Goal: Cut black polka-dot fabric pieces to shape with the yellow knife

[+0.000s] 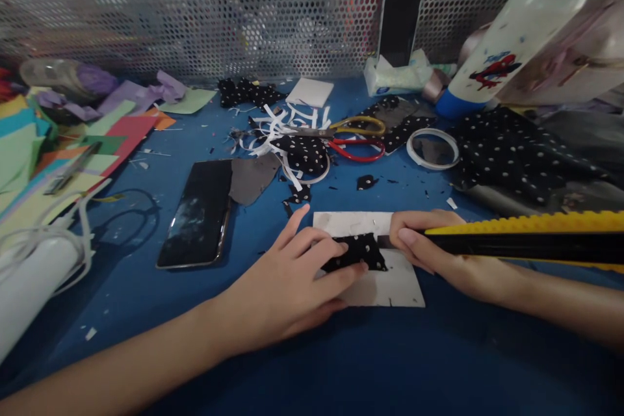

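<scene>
My left hand (302, 279) lies with fingers spread, the fingertips pressing on a small piece of black polka-dot fabric (363, 248). Beneath the fabric is a white card (390, 289), flat on the blue table. My right hand (439, 250) is wrapped round a yellow and black utility knife (526, 244), its body reaching to the right edge of view. The knife's dark blade points left, close to the fabric's right edge; I cannot tell whether it touches.
A phone (197, 214) lies left of the card. Scissors (341, 136), paper strips (273, 130) and a white ring (433, 148) are beyond it. A bottle (511, 39) and dotted cloth (526, 156) stand right; coloured paper (97, 156) and a cable (88, 234) are left.
</scene>
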`<action>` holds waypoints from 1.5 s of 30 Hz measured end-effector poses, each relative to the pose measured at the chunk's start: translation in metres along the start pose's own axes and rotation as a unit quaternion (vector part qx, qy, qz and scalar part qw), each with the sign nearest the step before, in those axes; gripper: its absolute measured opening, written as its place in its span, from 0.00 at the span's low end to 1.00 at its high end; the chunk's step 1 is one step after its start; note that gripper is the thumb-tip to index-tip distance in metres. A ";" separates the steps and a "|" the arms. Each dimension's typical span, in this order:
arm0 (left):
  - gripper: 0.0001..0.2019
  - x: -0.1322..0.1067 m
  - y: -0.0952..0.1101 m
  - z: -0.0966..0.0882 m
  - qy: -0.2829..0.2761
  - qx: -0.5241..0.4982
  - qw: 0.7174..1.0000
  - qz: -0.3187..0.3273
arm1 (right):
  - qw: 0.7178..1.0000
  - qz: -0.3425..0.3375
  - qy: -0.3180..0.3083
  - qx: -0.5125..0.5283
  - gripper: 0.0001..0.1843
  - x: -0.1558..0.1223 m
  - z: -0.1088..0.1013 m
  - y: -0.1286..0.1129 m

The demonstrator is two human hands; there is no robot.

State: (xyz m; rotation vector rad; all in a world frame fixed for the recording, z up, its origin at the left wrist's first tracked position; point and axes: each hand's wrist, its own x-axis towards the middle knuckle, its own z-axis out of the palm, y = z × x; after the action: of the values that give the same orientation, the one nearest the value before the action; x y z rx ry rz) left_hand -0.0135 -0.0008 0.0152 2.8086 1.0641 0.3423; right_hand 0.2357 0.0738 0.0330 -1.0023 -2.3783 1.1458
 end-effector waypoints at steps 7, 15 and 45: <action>0.20 0.001 -0.001 0.002 0.010 -0.007 1.000 0.000 | 0.998 -0.017 -0.009 -0.054 0.18 0.000 0.001 0.000; 0.21 0.002 -0.002 0.001 0.007 -0.016 1.000 0.004 | 0.999 -0.035 0.011 -0.040 0.17 0.003 0.004 0.000; 0.23 -0.001 -0.001 0.005 0.016 -0.024 1.000 0.007 | 0.997 0.038 0.031 -0.061 0.12 0.001 0.008 -0.005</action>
State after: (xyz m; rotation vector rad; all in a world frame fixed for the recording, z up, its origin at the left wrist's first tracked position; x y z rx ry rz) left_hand -0.0129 -0.0010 0.0100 2.7780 1.0282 0.4090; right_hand 0.2285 0.0680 0.0321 -1.1604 -2.4045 0.9888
